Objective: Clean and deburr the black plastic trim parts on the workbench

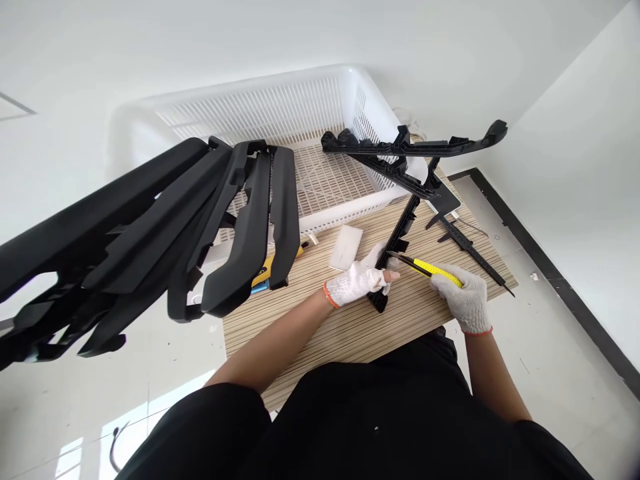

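Note:
My left hand, in a white knit glove with the thumb tip bare, is closed around a long black plastic trim piece. The piece slants over the table, its lower end near the front edge. My right hand, gloved too, grips a yellow utility knife. The knife's blade points left and reaches the trim piece just above my left thumb; whether it touches the plastic I cannot tell.
A white slatted basket stands at the back. Several black trim pieces jut over the left side; others rest across the basket's right rim. A caliper lies right, a white pad mid-table, and a yellow tool left.

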### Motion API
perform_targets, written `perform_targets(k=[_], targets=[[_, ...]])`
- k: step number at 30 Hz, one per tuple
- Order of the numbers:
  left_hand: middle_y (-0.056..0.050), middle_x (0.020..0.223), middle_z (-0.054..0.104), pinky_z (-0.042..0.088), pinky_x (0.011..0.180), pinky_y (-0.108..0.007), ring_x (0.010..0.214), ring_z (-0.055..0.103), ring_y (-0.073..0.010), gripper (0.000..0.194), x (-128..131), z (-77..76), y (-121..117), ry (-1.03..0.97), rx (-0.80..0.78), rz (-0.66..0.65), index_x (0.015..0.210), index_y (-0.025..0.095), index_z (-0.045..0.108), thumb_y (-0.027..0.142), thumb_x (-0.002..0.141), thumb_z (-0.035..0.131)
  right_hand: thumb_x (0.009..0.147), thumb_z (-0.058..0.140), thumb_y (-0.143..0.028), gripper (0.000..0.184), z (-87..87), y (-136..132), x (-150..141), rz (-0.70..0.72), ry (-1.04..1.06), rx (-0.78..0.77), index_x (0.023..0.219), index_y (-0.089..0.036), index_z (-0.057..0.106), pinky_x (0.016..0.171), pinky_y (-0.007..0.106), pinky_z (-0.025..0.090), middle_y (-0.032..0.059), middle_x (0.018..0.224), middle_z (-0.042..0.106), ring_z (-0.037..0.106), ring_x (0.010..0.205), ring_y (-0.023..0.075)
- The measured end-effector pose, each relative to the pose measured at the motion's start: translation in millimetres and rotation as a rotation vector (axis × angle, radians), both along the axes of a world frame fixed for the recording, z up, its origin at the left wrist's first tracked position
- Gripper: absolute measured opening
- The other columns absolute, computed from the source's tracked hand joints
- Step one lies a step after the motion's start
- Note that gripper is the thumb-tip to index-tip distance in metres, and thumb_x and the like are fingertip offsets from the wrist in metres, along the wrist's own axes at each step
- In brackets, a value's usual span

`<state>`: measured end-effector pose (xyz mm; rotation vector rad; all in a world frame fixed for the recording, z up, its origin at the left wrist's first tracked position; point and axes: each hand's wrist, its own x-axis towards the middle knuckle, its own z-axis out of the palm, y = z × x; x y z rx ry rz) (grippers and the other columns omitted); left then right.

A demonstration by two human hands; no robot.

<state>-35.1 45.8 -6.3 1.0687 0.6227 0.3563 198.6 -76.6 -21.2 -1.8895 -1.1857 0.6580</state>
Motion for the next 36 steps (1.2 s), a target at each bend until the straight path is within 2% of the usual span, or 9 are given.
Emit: perform_targets(k=[2, 6, 10, 14, 16, 22, 27, 32, 36], targets=[[-0.001, 0.091, 0.061, 0.040, 0.053, -0.024, 0.058, 0.058, -0.0094, 0.084, -2, -4.1, 0, -0.011, -0.002, -0.024, 0.146, 0.021, 0.042, 0.042, 0.075, 0.084, 0.078, 0.075, -0.048, 0.035, 0.0, 0, -2, -0.007, 0.027, -0.016, 0.096, -0.020, 0.084, 0.061, 0.031, 0.051, 0.0026, 0.067, 0.070, 0.065, 0.066, 0.0205], [0.001, 0.086, 0.060, 0.045, 0.058, -0.026, 0.062, 0.058, -0.0104, 0.088, -3, -9.9, 1, -0.068, -0.038, -0.032, 0.147, 0.023, 0.041, 0.038, 0.073, 0.086, 0.079, 0.073, -0.048, 0.035, 0.0, 0, -3, -0.013, 0.052, -0.013, 0.096, -0.019, 0.083, 0.057, 0.030, 0.049, 0.0026, 0.066, 0.070, 0.062, 0.062, 0.0187], [0.004, 0.075, 0.056, 0.042, 0.058, -0.025, 0.061, 0.057, -0.0110, 0.092, -3, -4.8, 2, -0.059, -0.084, -0.055, 0.145, 0.019, 0.042, 0.038, 0.069, 0.089, 0.078, 0.074, -0.048, 0.037, 1.3, 0, -7, -0.011, 0.071, -0.011, 0.095, -0.017, 0.082, 0.054, 0.028, 0.047, 0.0036, 0.068, 0.071, 0.060, 0.059, 0.0174], [0.003, 0.080, 0.058, 0.042, 0.059, -0.025, 0.066, 0.057, -0.0114, 0.090, -4, 0.8, 4, -0.035, -0.057, -0.078, 0.141, 0.020, 0.046, 0.036, 0.065, 0.092, 0.080, 0.071, -0.048, 0.037, 4.4, 1, -11, -0.028, 0.087, -0.012, 0.096, -0.016, 0.082, 0.051, 0.027, 0.045, 0.0024, 0.064, 0.068, 0.056, 0.054, 0.0153], [0.003, 0.080, 0.058, 0.043, 0.059, -0.024, 0.067, 0.056, -0.0110, 0.090, -5, 1.8, 4, -0.013, -0.032, -0.079, 0.142, 0.021, 0.046, 0.034, 0.065, 0.092, 0.079, 0.073, -0.047, 0.034, 5.7, 2, -12, 0.020, 0.089, -0.037, 0.095, -0.018, 0.082, 0.051, 0.027, 0.045, 0.0016, 0.064, 0.068, 0.057, 0.055, 0.0155], [0.004, 0.077, 0.057, 0.039, 0.056, -0.022, 0.064, 0.052, -0.0090, 0.092, -4, 6.5, 5, 0.000, -0.040, -0.078, 0.144, 0.019, 0.045, 0.034, 0.065, 0.090, 0.079, 0.073, -0.048, 0.035, 6.6, 4, -11, 0.042, 0.085, -0.033, 0.096, -0.019, 0.083, 0.055, 0.029, 0.049, 0.0028, 0.067, 0.070, 0.063, 0.063, 0.0188], [0.004, 0.072, 0.057, 0.036, 0.053, -0.022, 0.060, 0.053, -0.0093, 0.089, -4, 8.8, 3, 0.027, -0.037, -0.080, 0.141, 0.017, 0.045, 0.034, 0.065, 0.089, 0.080, 0.073, -0.049, 0.036, 7.0, 5, -13, 0.013, 0.087, -0.028, 0.096, -0.018, 0.082, 0.055, 0.028, 0.048, 0.0029, 0.066, 0.070, 0.063, 0.062, 0.0186], [0.003, 0.077, 0.058, 0.038, 0.056, -0.024, 0.063, 0.054, -0.0097, 0.081, -4, 8.3, 1, -0.012, -0.065, -0.068, 0.135, 0.018, 0.046, 0.031, 0.066, 0.087, 0.080, 0.072, -0.051, 0.037, 6.8, 6, -15, -0.019, 0.093, -0.014, 0.093, -0.018, 0.082, 0.054, 0.028, 0.047, 0.0024, 0.065, 0.069, 0.061, 0.060, 0.0175], [0.005, 0.071, 0.055, 0.041, 0.059, -0.025, 0.063, 0.055, -0.0109, 0.078, -4, 10.2, 1, -0.011, -0.065, -0.067, 0.133, 0.017, 0.048, 0.030, 0.066, 0.086, 0.080, 0.073, -0.050, 0.037, 5.8, 7, -15, 0.005, 0.118, -0.022, 0.095, -0.018, 0.082, 0.054, 0.028, 0.046, 0.0024, 0.066, 0.070, 0.061, 0.060, 0.0170]])
